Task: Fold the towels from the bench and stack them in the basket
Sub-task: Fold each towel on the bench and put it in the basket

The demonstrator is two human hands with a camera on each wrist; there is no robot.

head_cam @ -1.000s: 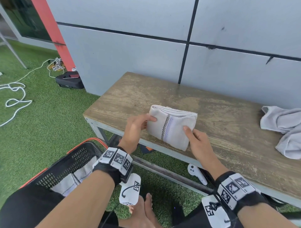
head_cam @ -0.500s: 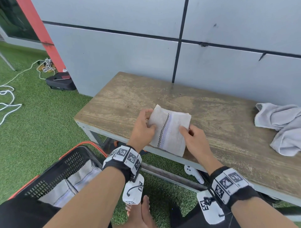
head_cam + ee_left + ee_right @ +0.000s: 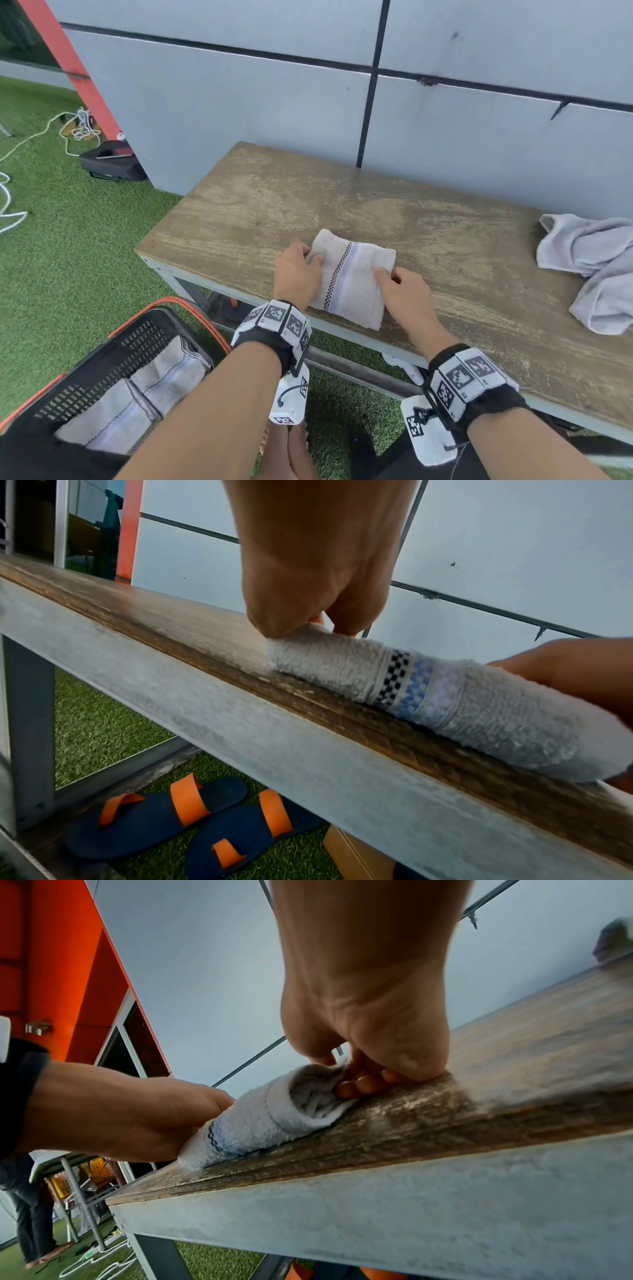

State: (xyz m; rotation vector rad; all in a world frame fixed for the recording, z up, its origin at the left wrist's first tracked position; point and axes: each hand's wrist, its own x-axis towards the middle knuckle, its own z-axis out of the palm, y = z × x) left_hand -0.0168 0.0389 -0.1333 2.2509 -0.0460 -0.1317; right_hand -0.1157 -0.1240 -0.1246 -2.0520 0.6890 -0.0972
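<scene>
A folded white towel [image 3: 352,277] with a black-checked and blue stripe lies flat near the front edge of the wooden bench [image 3: 260,205]. My left hand [image 3: 308,255] pinches its left edge, thumb on top. My right hand [image 3: 388,274] grips its right edge, and in the right wrist view its fingers [image 3: 356,1081] curl into the towel's [image 3: 274,1115] open layers. The left wrist view shows the towel [image 3: 445,696] lying along the bench edge. A crumpled grey towel [image 3: 596,270] sits at the bench's right end. The black basket [image 3: 102,359] at lower left holds folded towels [image 3: 154,387].
A grey panelled wall [image 3: 274,102] stands right behind the bench. Blue and orange sandals [image 3: 171,823] lie under it on green turf. White cables [image 3: 10,205] and a black case [image 3: 113,164] lie on the grass at left. A person [image 3: 27,1204] stands far off.
The folded towel was held tilted above the bench. Both hands have lowered it, and it now lies flat near the front edge, still held at both sides.
</scene>
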